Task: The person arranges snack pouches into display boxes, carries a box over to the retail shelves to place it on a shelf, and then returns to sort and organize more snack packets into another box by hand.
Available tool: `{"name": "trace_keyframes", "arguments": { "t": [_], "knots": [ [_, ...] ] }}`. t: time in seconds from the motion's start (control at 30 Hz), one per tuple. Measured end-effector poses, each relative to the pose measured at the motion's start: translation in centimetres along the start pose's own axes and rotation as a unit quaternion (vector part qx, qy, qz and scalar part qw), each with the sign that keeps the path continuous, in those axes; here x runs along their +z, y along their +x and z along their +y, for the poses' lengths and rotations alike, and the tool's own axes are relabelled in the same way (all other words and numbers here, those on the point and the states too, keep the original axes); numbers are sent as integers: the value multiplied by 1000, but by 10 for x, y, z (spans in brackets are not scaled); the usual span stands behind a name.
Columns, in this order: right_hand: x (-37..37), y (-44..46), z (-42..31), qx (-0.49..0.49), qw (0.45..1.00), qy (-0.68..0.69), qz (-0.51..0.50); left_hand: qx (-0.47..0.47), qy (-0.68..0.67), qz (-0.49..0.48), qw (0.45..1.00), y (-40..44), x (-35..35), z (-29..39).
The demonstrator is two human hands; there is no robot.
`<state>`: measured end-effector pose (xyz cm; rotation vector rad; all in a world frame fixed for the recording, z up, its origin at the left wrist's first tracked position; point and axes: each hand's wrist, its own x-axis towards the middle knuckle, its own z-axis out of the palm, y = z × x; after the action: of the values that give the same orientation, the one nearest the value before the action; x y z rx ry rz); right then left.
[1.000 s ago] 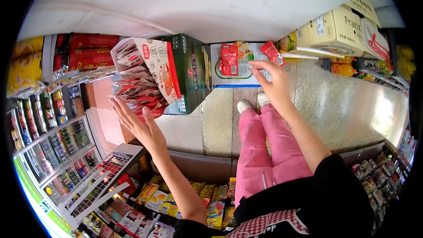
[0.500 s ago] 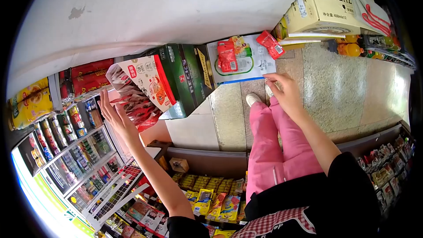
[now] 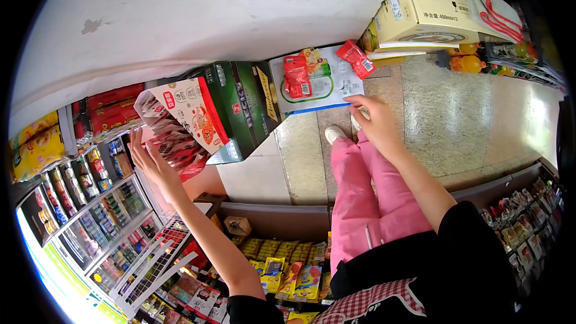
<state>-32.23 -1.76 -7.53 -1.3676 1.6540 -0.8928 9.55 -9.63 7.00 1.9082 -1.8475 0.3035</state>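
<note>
My left hand (image 3: 151,161) is raised beside the open display box (image 3: 191,111) full of red packets (image 3: 174,147), fingers stretched out and nothing held. My right hand (image 3: 373,121) hangs by the front edge of a white box top (image 3: 327,87), thumb and forefinger apart, holding nothing. On that white top lie a red packet (image 3: 296,77) at the left and another red packet (image 3: 356,60) at the right corner. A green box (image 3: 240,108) stands between the display box and the white top.
A cream carton (image 3: 420,6) with a white and red cloth (image 3: 492,9) stands at the upper right, above orange bottles (image 3: 467,63). Snack shelves (image 3: 90,198) line the left. Yellow snack packs (image 3: 273,270) fill a low shelf near my body. Tiled floor (image 3: 468,114) extends right.
The view has shifted. My right hand has moved from over the white top to its front edge. My left hand remains spread beside the display box. The red packets still lie on the white top.
</note>
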Motion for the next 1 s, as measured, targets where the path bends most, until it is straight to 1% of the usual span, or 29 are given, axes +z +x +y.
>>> {"name": "trace_keyframes", "arguments": {
  "t": [0.03,0.1,0.13,0.17,0.23,0.27,0.3,0.33,0.37,0.43,0.5,0.57,0.63,0.67,0.77,0.83,0.87,0.97,1.0],
  "knots": [
    [1,0,3,-2,1000,0,-1,11,10,-4,1000,1,-1,0],
    [5,3,12,-7,1000,0,-4,0,-4,-13,1000,-1,-4,3],
    [7,5,16,8,1000,-8,-10,-7,-4,-2,1000,-2,-6,8],
    [9,6,20,23,999,-17,-15,8,-39,21,999,-5,-7,10],
    [16,11,41,39,999,-29,-17,-21,-17,104,994,-11,-15,40],
    [23,14,60,43,998,-32,-15,-37,-43,135,989,-17,-18,54],
    [31,17,80,46,998,-34,-15,-14,-65,173,983,-23,-16,78],
    [37,21,102,66,996,-54,-13,-8,-84,177,981,-32,-13,100],
    [43,27,122,110,992,-65,-8,-2,-101,182,978,-42,-7,119],
    [55,40,164,197,976,-88,8,0,-182,146,972,-71,22,150],
    [67,54,218,236,968,-73,45,-38,-262,26,964,-105,56,176],
    [73,62,253,290,949,-84,86,-58,-259,-87,960,-133,86,203],
    [84,69,269,360,916,-116,132,-99,-302,-170,933,-163,120,224],
    [88,71,275,360,908,-160,140,-106,-319,-194,921,-175,135,230],
    [98,75,282,384,897,-171,135,-117,-351,-267,890,-209,167,238],
    [105,74,267,286,889,-347,87,-110,-350,-315,875,-228,180,237],
    [108,75,261,232,872,-428,62,-99,-320,-329,883,-234,183,235],
    [119,82,272,167,839,-518,2,-97,-321,-351,875,-253,197,226],
    [120,86,274,158,832,-532,6,-98,-317,-353,875,-256,201,224]
  ]
}}
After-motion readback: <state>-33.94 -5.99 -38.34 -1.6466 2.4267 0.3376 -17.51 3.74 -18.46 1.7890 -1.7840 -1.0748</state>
